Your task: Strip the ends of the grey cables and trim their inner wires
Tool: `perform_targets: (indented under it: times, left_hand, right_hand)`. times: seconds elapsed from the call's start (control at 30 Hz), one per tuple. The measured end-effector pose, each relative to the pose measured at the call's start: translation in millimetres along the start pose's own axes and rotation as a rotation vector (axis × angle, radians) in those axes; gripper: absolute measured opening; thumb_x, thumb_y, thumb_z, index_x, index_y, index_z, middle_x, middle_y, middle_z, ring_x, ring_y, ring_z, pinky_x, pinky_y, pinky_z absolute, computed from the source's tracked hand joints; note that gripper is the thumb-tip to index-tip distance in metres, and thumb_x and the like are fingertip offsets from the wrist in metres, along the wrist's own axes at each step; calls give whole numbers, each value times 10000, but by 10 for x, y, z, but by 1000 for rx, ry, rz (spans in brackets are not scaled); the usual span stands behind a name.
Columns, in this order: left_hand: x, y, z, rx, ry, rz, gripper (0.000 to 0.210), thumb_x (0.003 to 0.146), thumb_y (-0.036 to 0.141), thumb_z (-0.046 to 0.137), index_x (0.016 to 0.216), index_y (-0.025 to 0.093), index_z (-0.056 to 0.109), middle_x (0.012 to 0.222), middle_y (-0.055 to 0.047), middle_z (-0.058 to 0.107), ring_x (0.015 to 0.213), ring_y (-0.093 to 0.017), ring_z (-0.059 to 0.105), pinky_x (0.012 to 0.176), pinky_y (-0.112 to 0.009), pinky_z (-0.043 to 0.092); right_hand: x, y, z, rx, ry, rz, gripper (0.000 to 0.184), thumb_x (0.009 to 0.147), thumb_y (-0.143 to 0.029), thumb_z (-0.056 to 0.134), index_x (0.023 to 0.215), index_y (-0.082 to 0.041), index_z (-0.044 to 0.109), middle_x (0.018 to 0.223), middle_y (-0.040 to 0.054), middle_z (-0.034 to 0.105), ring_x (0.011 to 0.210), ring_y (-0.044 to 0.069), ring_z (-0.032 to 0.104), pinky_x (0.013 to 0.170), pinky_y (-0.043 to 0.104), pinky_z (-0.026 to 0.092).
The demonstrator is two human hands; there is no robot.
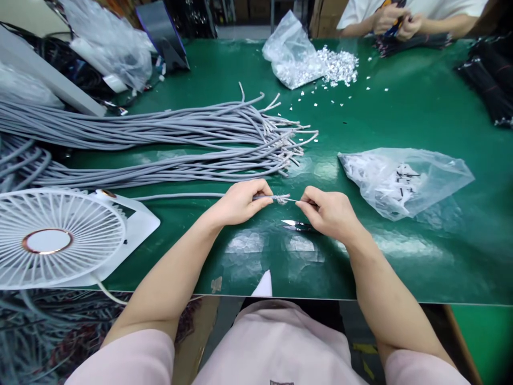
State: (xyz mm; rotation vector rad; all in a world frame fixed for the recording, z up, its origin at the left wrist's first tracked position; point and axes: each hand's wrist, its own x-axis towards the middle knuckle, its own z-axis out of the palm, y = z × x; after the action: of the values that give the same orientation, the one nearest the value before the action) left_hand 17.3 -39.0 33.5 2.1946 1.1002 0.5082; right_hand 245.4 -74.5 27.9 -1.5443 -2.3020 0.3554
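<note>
1. Two hands meet on one grey cable [180,196]: my left hand [240,203] is closed around it just behind its stripped end, and my right hand [331,214] pinches the fine wires [286,200] that stick out of that end. The cable lies across the green table [401,267], running off toward 9 o'clock past the white fan [56,240].
2. I judge the step in hand is handling those fine conductors, so the left grip should stay firm and close to the tip; a hold further back would let the end flex.
3. The right fingertips should take only the strands they mean to, pulling straight along the cable toward 3 o'clock and not sideways, which could kink or snap a strand.
4. The small snips [296,226] lie on the table just below my hands, toward 6 o'clock, with the blades pointing left. I would keep my wrists above them.
5. The bundle of grey cables [160,144] lies at 11 o'clock, its ends fanned out near my left hand; I should keep the working end apart from them so no strands tangle.
6. A clear bag of small white parts [401,182] sits at 2 o'clock, within reach of the right hand.
7. A co-worker's hands [395,21] are busy at the far edge, at 1 o'clock, well apart from mine.
</note>
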Motion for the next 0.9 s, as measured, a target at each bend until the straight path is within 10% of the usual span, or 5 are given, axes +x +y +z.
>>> perform_targets:
  times: [0.53, 0.9]
  left_hand:
    - [-11, 24, 17, -62, 1, -45, 154, 821, 293, 582, 781, 147, 608, 732, 1, 630, 641, -102, 533, 621, -219, 381]
    - [22, -58, 59, -120, 177, -100, 200, 789, 335, 608, 790, 138, 643, 703, -11, 636, 616, -109, 522, 579, -222, 395]
  right_hand:
    - [30, -39, 99, 171, 6, 20, 182, 859, -322, 501, 729, -198, 534, 569, -20, 534, 489, 109, 433, 527, 248, 238]
    - [125, -159, 333, 811, 16, 300, 217, 793, -335, 568, 658, -183, 494, 473, -46, 481, 429, 83, 402, 459, 218, 302]
